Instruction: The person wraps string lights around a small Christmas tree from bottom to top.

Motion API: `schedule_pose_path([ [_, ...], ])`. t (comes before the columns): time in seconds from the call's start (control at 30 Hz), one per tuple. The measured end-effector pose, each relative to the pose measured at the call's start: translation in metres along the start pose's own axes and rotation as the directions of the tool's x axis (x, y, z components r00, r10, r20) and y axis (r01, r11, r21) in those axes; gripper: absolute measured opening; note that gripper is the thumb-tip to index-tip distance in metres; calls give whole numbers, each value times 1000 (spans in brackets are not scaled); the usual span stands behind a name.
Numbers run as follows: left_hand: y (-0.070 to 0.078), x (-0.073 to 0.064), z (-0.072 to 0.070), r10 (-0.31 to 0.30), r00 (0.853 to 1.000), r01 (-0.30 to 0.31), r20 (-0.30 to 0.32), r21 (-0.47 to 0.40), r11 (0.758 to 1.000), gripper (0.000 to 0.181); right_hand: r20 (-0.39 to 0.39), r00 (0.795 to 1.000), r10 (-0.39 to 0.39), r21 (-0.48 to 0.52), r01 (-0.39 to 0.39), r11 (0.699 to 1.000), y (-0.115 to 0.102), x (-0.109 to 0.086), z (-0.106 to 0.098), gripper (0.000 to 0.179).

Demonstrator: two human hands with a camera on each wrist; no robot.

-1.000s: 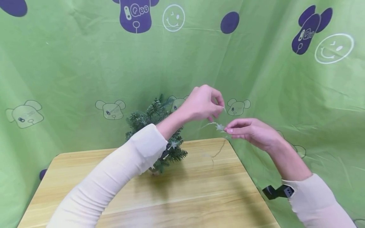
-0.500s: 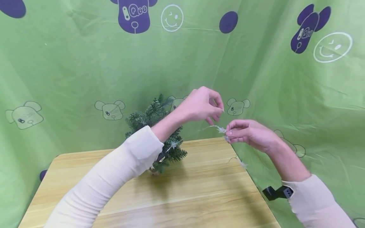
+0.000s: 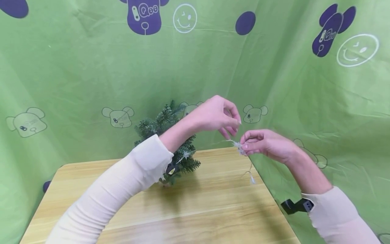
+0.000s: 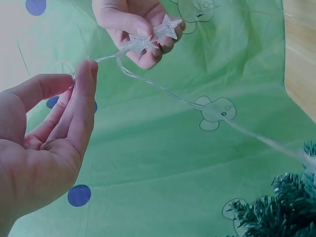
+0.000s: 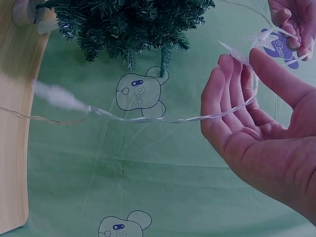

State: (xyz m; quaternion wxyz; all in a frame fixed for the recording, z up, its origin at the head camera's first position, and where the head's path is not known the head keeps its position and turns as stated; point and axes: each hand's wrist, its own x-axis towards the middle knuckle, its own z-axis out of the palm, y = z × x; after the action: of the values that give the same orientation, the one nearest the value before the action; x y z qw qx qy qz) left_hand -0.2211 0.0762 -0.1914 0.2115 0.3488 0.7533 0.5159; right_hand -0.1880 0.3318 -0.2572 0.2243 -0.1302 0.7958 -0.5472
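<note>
A clear string of star-shaped fairy lights (image 4: 140, 43) stretches between both hands. My left hand (image 3: 217, 115) pinches its wire between thumb and fingertips, up and to the right of the small artificial Christmas tree (image 3: 161, 120). Lower and further right, my right hand (image 3: 269, 144) grips two of the stars, thumb against curled fingers. One length of wire runs from there to the tree, as the left wrist view shows. Another passes across my right palm and hangs down with a loose star (image 3: 252, 179) at its end. A star (image 3: 185, 155) rests among the branches.
The tree stands toward the back of a light wooden table (image 3: 195, 210), its round base (image 5: 24, 12) showing in the right wrist view. Green printed cloth (image 3: 76, 67) hangs behind and beside the table. A black device (image 3: 297, 205) sits at my right cuff.
Both hands have come slightly down. A second star has come into my right hand's grip. The loose tail of the string swung right, then back, and now hangs with a star at its end.
</note>
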Motion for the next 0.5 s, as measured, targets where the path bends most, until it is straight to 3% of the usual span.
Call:
schedule_pose_path([
  [0.1, -1, 0, 1, 2, 1000, -1, 24, -51, 999, 4, 6, 1000, -14, 6, 14, 1000, 0, -1, 0, 17],
  [0.23, -3, 3, 1, -5, 999, 7, 32, -56, 998, 4, -3, 1000, -20, 6, 20, 1000, -1, -2, 1, 16],
  [0.5, -19, 11, -15, -40, 995, 40, -90, 0, 999, 7, -43, 999, -5, 9, 5, 1000, 1, -4, 2, 15],
])
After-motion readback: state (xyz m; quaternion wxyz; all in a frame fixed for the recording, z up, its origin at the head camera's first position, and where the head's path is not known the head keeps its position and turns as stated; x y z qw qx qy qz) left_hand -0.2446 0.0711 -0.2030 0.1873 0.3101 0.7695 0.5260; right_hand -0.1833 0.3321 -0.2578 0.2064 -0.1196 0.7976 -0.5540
